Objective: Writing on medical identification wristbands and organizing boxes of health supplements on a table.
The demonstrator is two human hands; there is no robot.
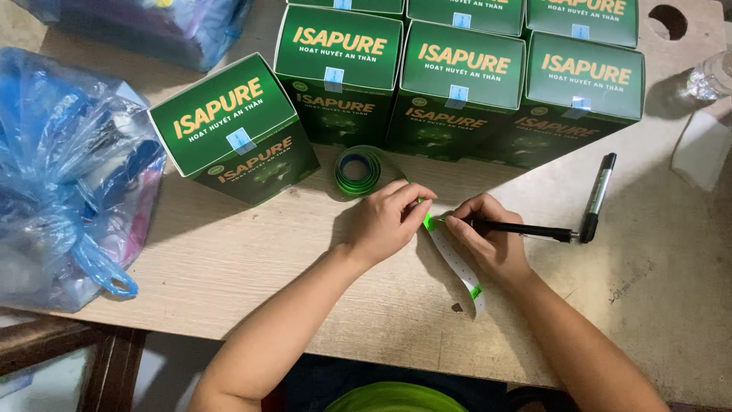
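My left hand (389, 221) pinches the end of a green strip (429, 222) that runs from a roll of green tape (358, 170) on the wooden table (252, 252). My right hand (488, 236) grips a thin black tool (526, 229) whose tip meets the strip between my hands. A white perforated backing strip (457, 263) with a green tip trails from that spot toward me.
Several green cartons (457, 84) stand in rows at the back; one carton (232, 126) sits angled at the left. A black marker (598, 194) lies right of my hand. Blue plastic bags (69, 175) fill the left side. A clear bottle (709, 76) stands far right.
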